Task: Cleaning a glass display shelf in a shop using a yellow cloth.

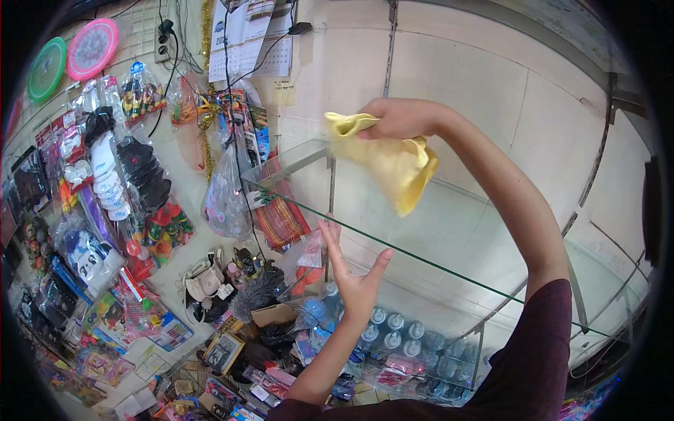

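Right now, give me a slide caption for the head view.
Right hand gripping a yellow cloth above a glass shelf, left hand open near its front edge.

A soft yellow cloth (pixel 400 172) hangs bunched from the right hand (pixel 406 118), one end curled into a loose roll, the rest flaring downward in creased, slightly blurred folds. It's up over the clear glass shelf (pixel 428 262), whose long green edge slants across; I can't tell whether they touch.

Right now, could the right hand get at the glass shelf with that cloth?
Probably yes: the right hand holds the yellow cloth seemingly over the glass shelf, and I see nothing blocking the way, though depth is hard to judge.
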### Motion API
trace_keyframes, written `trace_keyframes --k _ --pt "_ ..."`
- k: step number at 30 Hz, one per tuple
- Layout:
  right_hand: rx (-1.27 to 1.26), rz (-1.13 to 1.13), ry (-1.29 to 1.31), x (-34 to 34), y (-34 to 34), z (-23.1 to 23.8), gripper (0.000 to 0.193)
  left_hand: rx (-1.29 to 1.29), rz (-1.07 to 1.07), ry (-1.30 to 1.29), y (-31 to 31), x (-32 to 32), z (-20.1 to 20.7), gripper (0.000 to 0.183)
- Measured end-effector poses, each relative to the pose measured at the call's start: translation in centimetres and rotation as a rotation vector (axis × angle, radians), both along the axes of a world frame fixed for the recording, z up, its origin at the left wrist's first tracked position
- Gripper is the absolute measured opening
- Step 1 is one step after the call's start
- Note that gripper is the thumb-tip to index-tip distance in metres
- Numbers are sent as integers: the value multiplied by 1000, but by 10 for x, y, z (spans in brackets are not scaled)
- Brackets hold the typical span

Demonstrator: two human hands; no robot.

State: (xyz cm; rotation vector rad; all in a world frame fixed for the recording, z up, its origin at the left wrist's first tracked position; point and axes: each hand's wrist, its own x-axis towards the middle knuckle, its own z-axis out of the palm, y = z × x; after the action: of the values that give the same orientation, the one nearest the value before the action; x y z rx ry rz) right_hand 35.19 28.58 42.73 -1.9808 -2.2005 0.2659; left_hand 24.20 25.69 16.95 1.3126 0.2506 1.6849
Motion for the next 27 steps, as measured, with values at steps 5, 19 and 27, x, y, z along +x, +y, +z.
trace_keyframes --k 5,19,27 --pt "97 -230 -598 84 33 -50 23 38 34 3 -7 12 10 107" --pt "276 -12 -318 -45 -24 -91 15 55 25 27 1 15 1 113" --pt "30 224 284 -36 -36 -37 23 17 -40 -1 7 20 -12 114"
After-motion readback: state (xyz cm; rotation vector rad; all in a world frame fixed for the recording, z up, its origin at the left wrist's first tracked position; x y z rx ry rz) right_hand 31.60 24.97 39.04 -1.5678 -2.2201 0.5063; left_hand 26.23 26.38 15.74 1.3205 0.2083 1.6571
